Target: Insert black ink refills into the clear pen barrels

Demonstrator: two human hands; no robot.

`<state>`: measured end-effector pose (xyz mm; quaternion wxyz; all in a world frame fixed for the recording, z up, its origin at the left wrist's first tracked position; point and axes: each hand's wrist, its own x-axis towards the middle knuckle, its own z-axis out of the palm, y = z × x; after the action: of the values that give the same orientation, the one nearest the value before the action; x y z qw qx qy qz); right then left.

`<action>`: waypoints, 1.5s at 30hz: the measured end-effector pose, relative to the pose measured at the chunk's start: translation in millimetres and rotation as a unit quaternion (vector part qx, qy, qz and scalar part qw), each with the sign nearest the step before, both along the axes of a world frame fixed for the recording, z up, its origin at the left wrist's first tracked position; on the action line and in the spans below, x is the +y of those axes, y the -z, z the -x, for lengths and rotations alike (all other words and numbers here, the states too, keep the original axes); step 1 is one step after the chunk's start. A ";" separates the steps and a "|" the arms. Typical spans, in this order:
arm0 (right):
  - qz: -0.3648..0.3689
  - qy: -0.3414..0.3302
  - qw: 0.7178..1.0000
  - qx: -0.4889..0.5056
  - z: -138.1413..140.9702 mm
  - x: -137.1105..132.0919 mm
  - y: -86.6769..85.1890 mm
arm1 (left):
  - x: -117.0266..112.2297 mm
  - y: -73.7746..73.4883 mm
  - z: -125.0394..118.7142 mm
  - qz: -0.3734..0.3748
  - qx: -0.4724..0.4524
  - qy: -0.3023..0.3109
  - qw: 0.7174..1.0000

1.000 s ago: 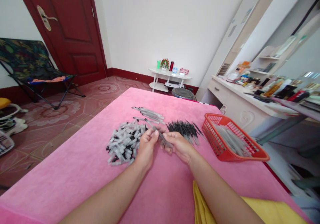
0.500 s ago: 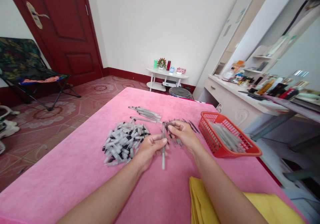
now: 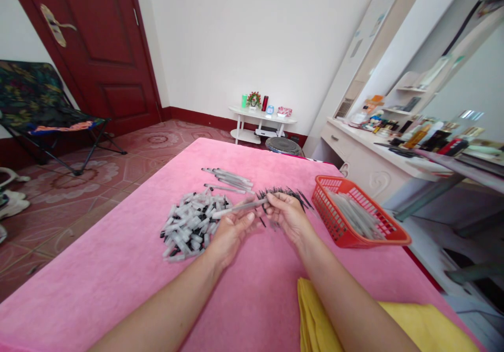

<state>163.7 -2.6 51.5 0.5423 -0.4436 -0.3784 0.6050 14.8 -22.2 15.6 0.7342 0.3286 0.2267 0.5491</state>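
Swung round since the earlier frame, the grey pen barrel [image 3: 236, 208] is now held crosswise rather than pointing toward the wearer, and the right hand [image 3: 286, 214] has been brought onto its end. In the head view, the barrel's right end is pinched between the right thumb and fingers; its long axis is run leftward from that grip, tilted slightly toward the wearer. Its middle is carried over the left hand [image 3: 232, 234], whose fingers are curled close beneath; whether they are pressed on it cannot be told. The barrel's far left end is brought over the edge of the cap heap [image 3: 192, 226], nearer the left hand. Dark refills [image 3: 302, 199] are partly hidden behind the right hand. Beyond, a row of pens [image 3: 230, 176] is laid on the pink-covered bench [image 3: 252, 299]. To the right, more tubes [image 3: 356, 215] are held in the red basket [image 3: 346, 235], clear of both hands.
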 end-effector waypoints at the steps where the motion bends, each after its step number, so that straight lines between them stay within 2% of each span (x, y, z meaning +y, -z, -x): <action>1: 0.005 -0.007 1.000 -0.005 2.6 -1.0 1.6 | 0.4 -0.5 0.1 -0.010 -0.001 -0.013 1.000; 5: 0.003 -0.039 0.999 -0.037 11.8 -5.1 7.4 | 4.3 0.5 0.7 -0.043 -0.015 -0.064 0.997; 11: 0.005 -0.083 0.990 -0.115 12.8 -6.3 12.5 | 9.9 4.8 1.7 -0.021 -0.015 -0.106 0.994; 19: -0.137 -0.031 0.957 -0.255 11.3 -3.9 12.2 | 11.8 10.5 2.8 -0.013 -0.003 -0.142 0.990; 21: -0.140 -0.036 0.958 -0.249 11.9 -3.8 12.4 | 13.0 11.2 3.0 -0.005 -0.011 -0.151 0.989; 25: -0.101 -0.086 0.961 -0.244 12.9 -3.2 14.4 | 13.4 10.4 2.9 -0.009 -0.010 -0.149 0.989; 30: -0.150 -0.068 0.950 -0.265 11.5 -3.1 12.5 | 11.6 9.4 3.2 -0.017 -0.001 -0.149 0.989; 35: -0.127 -0.079 0.952 -0.267 7.7 -1.0 15.2 | 11.2 9.7 3.1 -0.017 0.004 -0.149 0.989; 39: -0.156 -0.056 0.939 -0.301 7.6 -0.8 15.9 | 10.8 8.9 2.5 -0.017 0.010 -0.152 0.988; 42: -0.157 -0.049 0.950 -0.265 9.3 -2.3 12.6 | 10.7 8.3 2.5 -0.010 0.013 -0.158 0.987; 45: -0.127 -0.078 0.953 -0.262 10.3 -3.4 11.6 | 10.7 8.8 2.6 -0.014 0.017 -0.157 0.987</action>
<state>153.3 -6.0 39.9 0.4274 -0.4830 -0.6143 0.4546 12.2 -11.5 6.8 0.6305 0.3087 0.2806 0.6546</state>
